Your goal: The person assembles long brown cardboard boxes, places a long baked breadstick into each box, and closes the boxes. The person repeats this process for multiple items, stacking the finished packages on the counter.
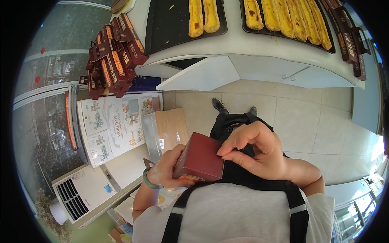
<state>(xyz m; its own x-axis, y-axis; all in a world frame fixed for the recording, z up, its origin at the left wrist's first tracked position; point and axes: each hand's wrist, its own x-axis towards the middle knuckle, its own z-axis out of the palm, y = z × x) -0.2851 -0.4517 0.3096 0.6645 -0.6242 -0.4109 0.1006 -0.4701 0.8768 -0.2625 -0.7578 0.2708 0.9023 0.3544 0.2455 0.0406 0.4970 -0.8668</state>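
Observation:
A dark red cardboard box [202, 156] is held on its left side by my left hand [165, 168], which wears a green bangle. The thumb and index finger of my right hand [258, 150] meet at the box's right edge; whether they pinch part of it I cannot tell. The end face turned up towards me is plain and closed. Ahead, two long custard-filled pastries [196, 18] lie on a black baking tray [170, 33]. A second black tray [304, 41] holds several more such pastries [281, 18].
Printed maroon boxes [115, 60] are stacked at the counter's left end, with others [349, 39] at its right. Below the white counter [234, 45] a cabinet door [203, 74] stands open. A brown carton [171, 129], printed drawers [118, 127] and a white appliance [73, 197] are at left.

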